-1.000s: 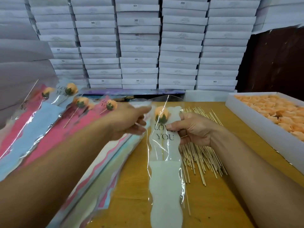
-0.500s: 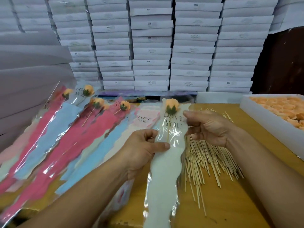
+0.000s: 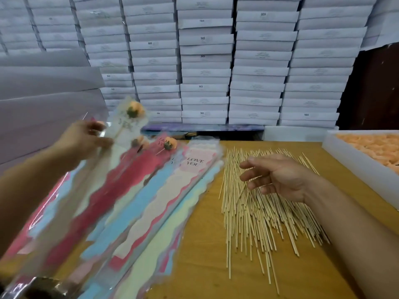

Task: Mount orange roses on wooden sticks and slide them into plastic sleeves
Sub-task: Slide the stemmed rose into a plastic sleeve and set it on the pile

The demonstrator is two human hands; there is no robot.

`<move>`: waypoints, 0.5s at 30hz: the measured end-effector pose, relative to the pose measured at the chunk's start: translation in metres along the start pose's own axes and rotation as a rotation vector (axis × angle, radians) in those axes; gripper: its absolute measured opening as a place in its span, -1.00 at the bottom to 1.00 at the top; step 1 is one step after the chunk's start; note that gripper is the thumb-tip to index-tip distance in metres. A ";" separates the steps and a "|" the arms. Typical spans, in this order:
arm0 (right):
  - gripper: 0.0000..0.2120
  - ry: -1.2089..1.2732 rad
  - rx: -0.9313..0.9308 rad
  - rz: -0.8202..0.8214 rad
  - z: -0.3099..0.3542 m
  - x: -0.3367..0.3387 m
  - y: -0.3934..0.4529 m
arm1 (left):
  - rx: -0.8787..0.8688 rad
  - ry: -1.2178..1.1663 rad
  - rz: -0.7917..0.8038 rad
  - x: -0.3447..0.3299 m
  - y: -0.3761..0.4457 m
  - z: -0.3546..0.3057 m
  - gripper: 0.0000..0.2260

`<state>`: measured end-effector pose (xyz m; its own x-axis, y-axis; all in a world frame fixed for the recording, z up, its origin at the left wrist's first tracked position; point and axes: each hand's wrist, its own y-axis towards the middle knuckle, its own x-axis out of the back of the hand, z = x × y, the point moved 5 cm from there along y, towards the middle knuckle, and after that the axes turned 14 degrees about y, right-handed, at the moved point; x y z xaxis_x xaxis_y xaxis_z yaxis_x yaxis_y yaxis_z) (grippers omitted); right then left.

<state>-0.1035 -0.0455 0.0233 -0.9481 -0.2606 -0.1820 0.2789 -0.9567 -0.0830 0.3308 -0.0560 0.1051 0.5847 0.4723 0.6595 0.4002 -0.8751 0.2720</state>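
Work is part done. Nearest, loose wooden sticks remain piled on the table, beside a stack of unfilled plastic sleeves. The right hand hovers over the sticks, fingers relaxed and spread, holding nothing. The left hand pinches a filled sleeve over several finished sleeved roses. Farther right, a white box holds many unmounted orange roses.
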 end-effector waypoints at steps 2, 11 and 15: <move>-0.71 -0.016 -0.004 -0.003 -0.001 -0.001 0.000 | 0.016 0.133 -0.081 0.018 0.025 0.018 -0.68; -0.73 -0.034 -0.008 -0.018 -0.002 0.000 0.001 | 0.059 0.432 -0.246 0.038 0.073 0.087 -0.48; -0.74 -0.031 -0.006 -0.025 -0.002 0.001 0.002 | 0.037 0.616 -0.237 0.029 0.089 0.117 -0.75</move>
<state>-0.1035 -0.0469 0.0209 -0.9591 -0.2404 -0.1496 0.2557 -0.9623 -0.0928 0.4658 -0.1076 0.0665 -0.0289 0.4957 0.8680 0.4986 -0.7455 0.4423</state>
